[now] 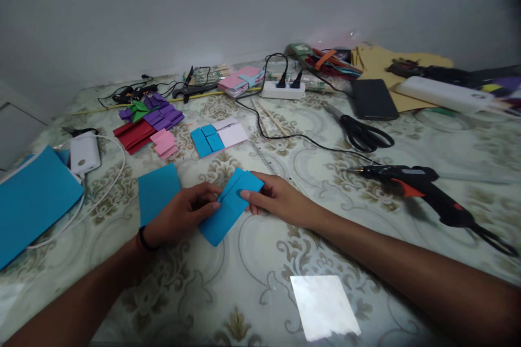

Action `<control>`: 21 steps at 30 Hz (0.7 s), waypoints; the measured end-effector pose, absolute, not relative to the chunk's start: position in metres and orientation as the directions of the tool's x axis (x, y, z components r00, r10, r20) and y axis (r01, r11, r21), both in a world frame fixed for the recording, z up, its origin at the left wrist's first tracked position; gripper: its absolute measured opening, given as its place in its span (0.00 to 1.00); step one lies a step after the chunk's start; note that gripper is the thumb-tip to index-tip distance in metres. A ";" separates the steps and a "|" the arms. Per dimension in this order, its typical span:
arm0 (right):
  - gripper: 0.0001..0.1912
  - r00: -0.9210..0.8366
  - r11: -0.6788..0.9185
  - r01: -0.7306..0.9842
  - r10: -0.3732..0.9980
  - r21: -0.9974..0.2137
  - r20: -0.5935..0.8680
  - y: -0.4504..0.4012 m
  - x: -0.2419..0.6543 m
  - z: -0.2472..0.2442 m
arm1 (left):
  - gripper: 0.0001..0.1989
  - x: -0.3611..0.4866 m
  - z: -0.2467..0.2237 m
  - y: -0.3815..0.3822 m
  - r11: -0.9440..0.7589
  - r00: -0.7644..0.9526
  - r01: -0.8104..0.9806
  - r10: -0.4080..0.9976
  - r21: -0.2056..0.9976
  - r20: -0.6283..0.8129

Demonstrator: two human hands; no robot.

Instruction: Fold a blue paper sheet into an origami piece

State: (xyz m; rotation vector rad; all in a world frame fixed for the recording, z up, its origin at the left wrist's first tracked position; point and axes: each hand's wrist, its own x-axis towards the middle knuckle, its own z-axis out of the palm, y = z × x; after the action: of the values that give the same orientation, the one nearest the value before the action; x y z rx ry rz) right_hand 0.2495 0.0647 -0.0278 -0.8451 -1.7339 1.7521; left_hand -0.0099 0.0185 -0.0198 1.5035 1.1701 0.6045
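A folded piece of blue paper is held tilted above the patterned tablecloth between both hands. My left hand pinches its left edge, thumb on top. My right hand grips the upper right corner, with the thumb flat over the paper and the fingers behind it. A narrower folded flap shows along its upper left side. Partly behind my left hand lies another sheet of blue paper. Beyond the hands are blue and pale pink folded papers laid side by side.
Purple, red and pink folded papers lie back left. Scissors and a glue gun with its cord are on the right. A power strip stands behind. Large blue sheets and a white power bank lie left.
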 end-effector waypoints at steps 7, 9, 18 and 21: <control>0.23 -0.669 -0.023 0.088 0.740 -0.996 -0.077 0.064 0.249 -0.029 | 0.23 -0.012 -0.024 0.018 0.041 0.387 0.338 0.904 0.940 -0.179; 0.23 -0.668 -0.024 0.094 0.740 -0.995 -0.081 0.064 0.249 -0.028 | 0.23 -0.013 -0.024 0.018 0.046 0.388 0.339 0.903 0.940 -0.184; 0.26 -0.664 0.007 0.102 0.745 -0.995 -0.063 0.062 0.249 -0.024 | 0.20 -0.009 -0.020 0.017 0.067 0.377 0.336 0.905 0.939 -0.199; 0.26 -0.664 0.020 0.113 0.745 -0.993 -0.061 0.062 0.249 -0.025 | 0.19 -0.009 -0.020 0.017 0.048 0.377 0.351 0.907 0.935 -0.188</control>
State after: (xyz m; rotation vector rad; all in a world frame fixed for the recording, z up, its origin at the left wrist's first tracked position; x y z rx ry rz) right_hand 0.2492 0.0621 -0.0252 -0.8738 -1.8130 1.6899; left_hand -0.0088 0.0174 -0.0205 1.5239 1.1759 0.6252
